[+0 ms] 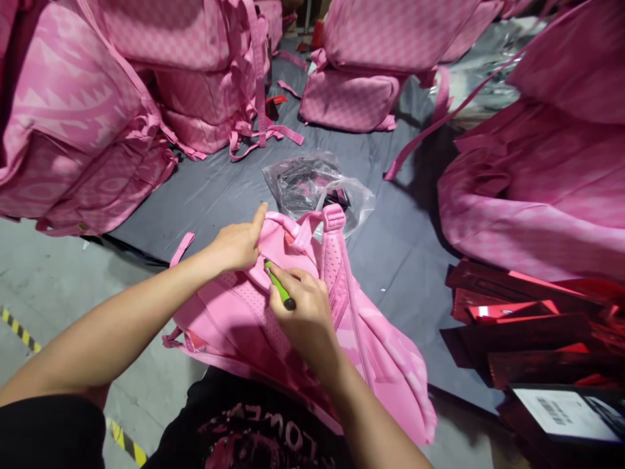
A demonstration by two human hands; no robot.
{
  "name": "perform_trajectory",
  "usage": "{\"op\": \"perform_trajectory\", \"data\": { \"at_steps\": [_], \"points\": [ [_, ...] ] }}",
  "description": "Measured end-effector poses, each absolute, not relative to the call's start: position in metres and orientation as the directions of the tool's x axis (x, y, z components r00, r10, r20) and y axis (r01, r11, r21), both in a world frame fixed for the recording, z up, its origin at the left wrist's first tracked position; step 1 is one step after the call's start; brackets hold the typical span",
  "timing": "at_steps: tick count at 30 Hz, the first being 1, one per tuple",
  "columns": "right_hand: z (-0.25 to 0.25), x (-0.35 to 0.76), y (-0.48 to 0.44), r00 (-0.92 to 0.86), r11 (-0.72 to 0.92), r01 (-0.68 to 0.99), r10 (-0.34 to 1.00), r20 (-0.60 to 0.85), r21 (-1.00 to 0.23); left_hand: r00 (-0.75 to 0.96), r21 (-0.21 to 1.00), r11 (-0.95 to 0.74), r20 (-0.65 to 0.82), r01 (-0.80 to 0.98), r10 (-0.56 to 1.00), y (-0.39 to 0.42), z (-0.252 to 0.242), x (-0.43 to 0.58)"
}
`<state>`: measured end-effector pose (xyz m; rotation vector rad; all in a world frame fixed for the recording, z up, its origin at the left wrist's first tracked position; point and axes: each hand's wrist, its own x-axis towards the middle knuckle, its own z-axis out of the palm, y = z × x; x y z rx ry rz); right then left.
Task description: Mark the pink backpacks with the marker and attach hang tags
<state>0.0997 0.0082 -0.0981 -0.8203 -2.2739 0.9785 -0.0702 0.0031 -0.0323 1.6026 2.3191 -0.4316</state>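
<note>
A pink backpack (390, 365) lies across the table's near edge and against my body, its padded shoulder straps facing up. At its top end, my left hand (239, 244) grips the fabric with the index finger stretched out along the edge. Just to its right, my right hand (305, 306) is closed around a slim green tool with a dark rounded end (279, 286). The tool's front tip is close to the pink fabric by my left hand; its exact kind is unclear. Beyond the backpack's top lies a crumpled clear plastic bag (303, 182) with dark and pink pieces in it.
Pink backpacks (68, 124) stand along the left and back of the grey-covered table (195, 195). A large pink bag (537, 189) stands at right, with a loose strap (415, 146). Red and dark tags (527, 326) pile up at the right front, near a white barcode label (561, 410).
</note>
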Motion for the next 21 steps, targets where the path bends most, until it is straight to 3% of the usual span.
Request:
{"op": "perform_trajectory", "data": {
  "at_steps": [6,11,15,21],
  "points": [
    [-0.0926,0.0949,0.0127,-0.716,0.525,0.265,0.669,0.199,-0.809,-0.356,-0.072,0.359,-0.404,0.931,0.843,0.0039,-0.0327,-0.0686],
    [-0.0949,0.0929,0.0102,-0.667,0.563,0.361,0.713,0.216,-0.743,-0.371,-0.075,0.374,-0.404,0.925,0.836,0.0044,-0.0333,-0.0683],
    [-0.0970,0.0938,0.0107,-0.720,0.537,0.253,0.660,0.214,-0.805,-0.377,-0.086,0.374,-0.388,0.923,0.841,0.0059,-0.0350,-0.0696],
    [-0.0977,0.0955,0.0089,-0.677,0.555,0.348,0.707,0.207,-0.756,-0.365,-0.080,0.363,-0.384,0.928,0.848,0.0059,-0.0349,-0.0680]
  ]
}}
